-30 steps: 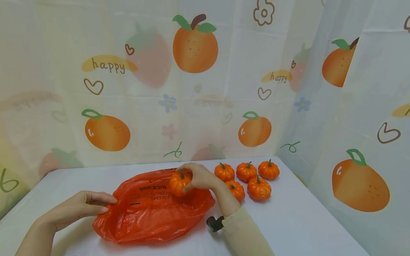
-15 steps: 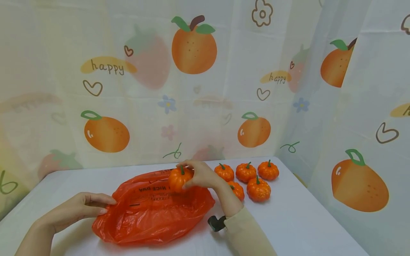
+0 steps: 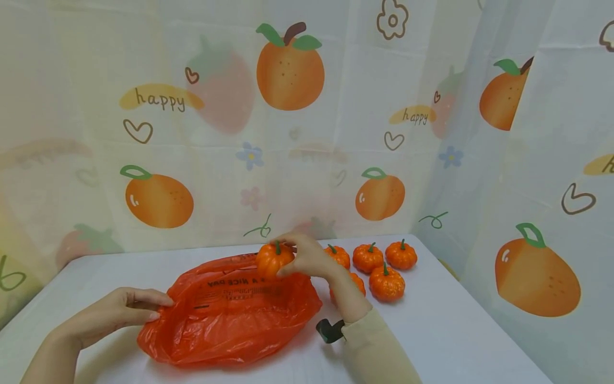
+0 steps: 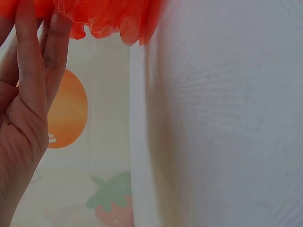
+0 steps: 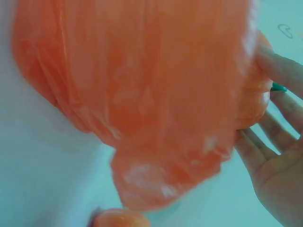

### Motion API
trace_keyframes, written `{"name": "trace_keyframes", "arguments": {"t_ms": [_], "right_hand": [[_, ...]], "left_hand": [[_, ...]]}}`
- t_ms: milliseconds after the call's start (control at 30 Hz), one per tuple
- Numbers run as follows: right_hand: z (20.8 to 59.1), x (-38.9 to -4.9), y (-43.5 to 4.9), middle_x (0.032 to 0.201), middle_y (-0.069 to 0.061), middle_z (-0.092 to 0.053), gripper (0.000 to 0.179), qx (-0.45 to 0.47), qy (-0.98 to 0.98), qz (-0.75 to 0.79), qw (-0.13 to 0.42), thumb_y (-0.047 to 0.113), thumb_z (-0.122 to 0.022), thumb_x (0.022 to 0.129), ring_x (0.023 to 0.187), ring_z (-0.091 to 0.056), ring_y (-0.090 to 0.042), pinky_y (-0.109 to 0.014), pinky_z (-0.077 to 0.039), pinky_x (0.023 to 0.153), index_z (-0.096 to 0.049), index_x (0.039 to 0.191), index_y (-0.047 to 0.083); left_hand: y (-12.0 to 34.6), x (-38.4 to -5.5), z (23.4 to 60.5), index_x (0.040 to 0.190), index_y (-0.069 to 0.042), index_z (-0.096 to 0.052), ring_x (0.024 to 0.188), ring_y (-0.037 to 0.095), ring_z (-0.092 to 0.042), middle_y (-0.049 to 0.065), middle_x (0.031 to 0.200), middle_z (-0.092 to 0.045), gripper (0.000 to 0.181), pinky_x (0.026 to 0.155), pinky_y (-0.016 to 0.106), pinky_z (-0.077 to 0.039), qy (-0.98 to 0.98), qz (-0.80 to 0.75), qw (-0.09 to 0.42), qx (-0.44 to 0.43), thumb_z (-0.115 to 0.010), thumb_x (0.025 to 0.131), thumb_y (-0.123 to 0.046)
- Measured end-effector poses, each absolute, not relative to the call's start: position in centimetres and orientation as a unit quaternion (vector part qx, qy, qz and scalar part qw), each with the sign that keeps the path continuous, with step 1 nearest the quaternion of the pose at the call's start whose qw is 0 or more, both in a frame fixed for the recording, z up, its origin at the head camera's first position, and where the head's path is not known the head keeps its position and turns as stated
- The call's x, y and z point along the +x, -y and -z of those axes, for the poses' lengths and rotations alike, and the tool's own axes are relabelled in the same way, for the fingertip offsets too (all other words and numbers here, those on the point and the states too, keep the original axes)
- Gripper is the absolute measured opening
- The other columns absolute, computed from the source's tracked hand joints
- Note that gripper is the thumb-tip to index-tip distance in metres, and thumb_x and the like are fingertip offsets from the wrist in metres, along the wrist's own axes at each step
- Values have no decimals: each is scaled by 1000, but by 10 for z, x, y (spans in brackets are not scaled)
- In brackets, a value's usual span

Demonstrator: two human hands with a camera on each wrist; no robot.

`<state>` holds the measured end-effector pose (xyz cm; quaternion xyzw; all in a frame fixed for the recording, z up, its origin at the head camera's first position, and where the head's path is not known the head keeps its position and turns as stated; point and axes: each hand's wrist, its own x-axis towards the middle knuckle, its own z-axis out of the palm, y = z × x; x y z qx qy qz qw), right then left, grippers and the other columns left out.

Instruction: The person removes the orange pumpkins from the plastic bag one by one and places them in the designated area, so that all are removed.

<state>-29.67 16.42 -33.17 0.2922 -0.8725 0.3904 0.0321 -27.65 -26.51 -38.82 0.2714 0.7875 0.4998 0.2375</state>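
Observation:
A red plastic bag lies with its mouth spread wide on the white table, dark printing showing inside. At its left edge, my left hand pinches the rim between thumb and fingers; the left wrist view shows the crumpled red film at those fingertips. My right hand grips a small orange toy pumpkin with a green stem, raised over the bag's back right rim. In the right wrist view the bag covers part of that pumpkin.
Several similar pumpkins stand on the table to the right of the bag, one partly behind my right wrist. A black strap-like piece sits at the right sleeve. A fruit-printed curtain hangs behind and to the right.
My right hand has lifted the pumpkin upward and slightly right, from inside the bag's mouth to its back rim. The left hand has kept its place on the bag.

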Motion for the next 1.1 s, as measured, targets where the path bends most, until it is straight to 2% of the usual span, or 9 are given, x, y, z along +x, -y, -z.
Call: {"name": "trace_keyframes", "arguments": {"t_ms": [167, 400, 667, 900, 1100], "right_hand": [[327, -293, -171, 134, -3, -63, 63, 276, 869, -410, 30, 6, -86, 70, 132, -53, -28, -49, -42, 113, -65, 129, 15], [323, -290, -184, 132, -6, -59, 61, 256, 861, -439, 29, 2, -83, 72, 131, -52, -29, -49, -40, 116, -63, 128, 11], [319, -291, -202, 132, -2, -60, 61, 252, 875, -409, 58, 7, -85, 72, 129, -55, -27, -49, -43, 113, -63, 128, 15], [321, -290, -219, 131, 5, -62, 62, 239, 875, -416, 65, 6, -84, 71, 126, -57, -22, -47, -44, 112, -65, 126, 25], [322, -286, -238, 132, 2, -62, 60, 189, 891, -409, 62, 13, -85, 72, 131, -55, -27, -50, -44, 112, -64, 128, 24]], "left_hand": [[265, -277, 389, 133, 2, -58, 112, -6, -61, -18, 123, -68, 36, 87, 14, -49, -784, -501, 239, 276, -51, 100, -11], [266, -278, 390, 133, 2, -58, 112, -4, -62, -17, 124, -69, 36, 88, 16, -50, -773, -510, 255, 276, -50, 101, -10], [266, -279, 388, 134, 3, -57, 112, -4, -61, -17, 124, -68, 36, 88, 15, -50, -772, -510, 258, 279, -49, 101, -10], [266, -279, 387, 134, 3, -57, 112, -4, -61, -17, 124, -68, 36, 88, 15, -50, -768, -512, 264, 281, -48, 101, -10], [266, -277, 388, 134, 4, -57, 112, -5, -61, -18, 124, -68, 36, 88, 15, -50, -770, -510, 257, 284, -49, 101, -9]]}}
